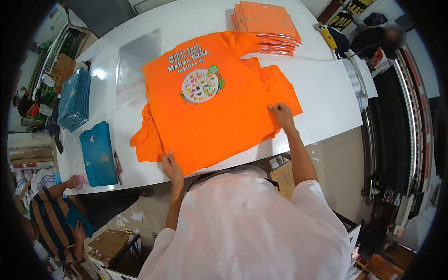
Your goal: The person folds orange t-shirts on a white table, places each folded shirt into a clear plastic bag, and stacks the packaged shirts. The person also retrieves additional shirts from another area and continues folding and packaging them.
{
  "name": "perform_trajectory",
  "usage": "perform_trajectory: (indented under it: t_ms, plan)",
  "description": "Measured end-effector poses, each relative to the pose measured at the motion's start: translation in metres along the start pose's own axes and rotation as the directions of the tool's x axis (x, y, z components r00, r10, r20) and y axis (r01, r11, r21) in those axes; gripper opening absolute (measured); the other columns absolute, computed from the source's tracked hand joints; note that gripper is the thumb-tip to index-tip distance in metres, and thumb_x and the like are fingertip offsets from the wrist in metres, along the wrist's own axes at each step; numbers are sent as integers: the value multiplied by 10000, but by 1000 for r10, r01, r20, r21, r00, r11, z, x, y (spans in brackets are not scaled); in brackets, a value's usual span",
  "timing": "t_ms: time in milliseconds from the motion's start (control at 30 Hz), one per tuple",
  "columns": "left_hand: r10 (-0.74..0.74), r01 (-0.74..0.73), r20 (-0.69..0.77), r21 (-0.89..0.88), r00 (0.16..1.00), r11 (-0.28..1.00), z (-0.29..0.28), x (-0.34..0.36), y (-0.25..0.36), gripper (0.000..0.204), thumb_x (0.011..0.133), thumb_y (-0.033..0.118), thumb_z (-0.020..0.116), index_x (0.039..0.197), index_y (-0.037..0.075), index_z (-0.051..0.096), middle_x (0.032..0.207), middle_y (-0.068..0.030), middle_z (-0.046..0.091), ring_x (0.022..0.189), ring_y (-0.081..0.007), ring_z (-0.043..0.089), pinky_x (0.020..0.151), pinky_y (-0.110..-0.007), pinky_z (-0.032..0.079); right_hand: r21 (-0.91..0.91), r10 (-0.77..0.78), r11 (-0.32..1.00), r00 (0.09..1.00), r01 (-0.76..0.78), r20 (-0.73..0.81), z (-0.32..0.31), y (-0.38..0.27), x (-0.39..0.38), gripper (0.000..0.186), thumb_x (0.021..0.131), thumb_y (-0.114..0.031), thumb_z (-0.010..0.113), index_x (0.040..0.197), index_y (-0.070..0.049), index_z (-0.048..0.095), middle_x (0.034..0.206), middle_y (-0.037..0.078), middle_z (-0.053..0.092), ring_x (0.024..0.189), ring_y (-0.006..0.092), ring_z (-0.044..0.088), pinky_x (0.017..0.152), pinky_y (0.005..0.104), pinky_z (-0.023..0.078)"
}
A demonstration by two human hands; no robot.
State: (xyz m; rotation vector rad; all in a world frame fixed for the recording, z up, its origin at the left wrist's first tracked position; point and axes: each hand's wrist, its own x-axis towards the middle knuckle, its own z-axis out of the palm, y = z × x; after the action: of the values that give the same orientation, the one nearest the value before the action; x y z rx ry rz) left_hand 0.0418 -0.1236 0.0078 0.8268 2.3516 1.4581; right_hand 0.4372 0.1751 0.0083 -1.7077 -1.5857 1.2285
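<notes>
Head view: orange shirt [219, 121], sleeves [147, 140] crumpled, lies on glossy table [322, 86].

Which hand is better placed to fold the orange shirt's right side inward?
Likely the right hand: it's at that side of the orange shirt, while the left hand is at the near-left corner.

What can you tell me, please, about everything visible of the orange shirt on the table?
The orange shirt is bright, soft-looking fabric, spread slightly askew, printed side up, on the white table. Toward its far end are pale lettering and a round, multicoloured picture. Bunched orange cloth shows at both sides, perhaps another layer. The left hand touches its near-left corner; the right hand is at its right side.
</notes>
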Motion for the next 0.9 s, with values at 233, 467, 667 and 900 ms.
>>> perform_trajectory:
  t_ms: [233, 467, 667, 900]
  plan:
    - [88, -42, -141, 297, 986, 954, 13, -29, -4, 399, 1055, 286, 597, 878, -40, 449, 941, -149, 479, 893, -310, 440, 791, -443, 398, -345, -115, 935, 991, 85, -69, 10, 1, -18, 433, 936, -369, 727, 1018, 51, 658, 940, 205, 657, 882, 362, 627, 787, 448, 495]
    - [-216, 159, 94, 413, 972, 897, -14, -30, -12, 438, 1007, 371, 655, 857, -24, 541, 910, -143, 544, 852, -333, 537, 780, -461, 446, -479, -179, 848, 972, 230, 150, -7, -3, -31, 437, 917, -391, 736, 965, 37, 660, 993, 224, 671, 921, 369, 641, 795, 456, 492]
    - [-74, 16, 168, 323, 983, 946, -31, -29, -28, 466, 1000, 332, 691, 771, -16, 482, 808, -89, 491, 755, -224, 459, 708, -381, 407, -371, 151, 929, 907, 5, 392, -23, -27, -23, 441, 945, -414, 711, 845, 11, 651, 903, 149, 694, 853, 281, 641, 773, 421, 484]
    - [-350, 372, 184, -96, 918, 923, -39, -34, -4, 433, 1029, 296, 681, 727, 84, 454, 724, 46, 395, 675, -77, 376, 606, -271, 346, 189, 107, 966, 941, -174, 320, -38, -9, -42, 446, 996, -426, 698, 1194, -27, 732, 1010, 21, 719, 823, 127, 596, 771, 302, 509]
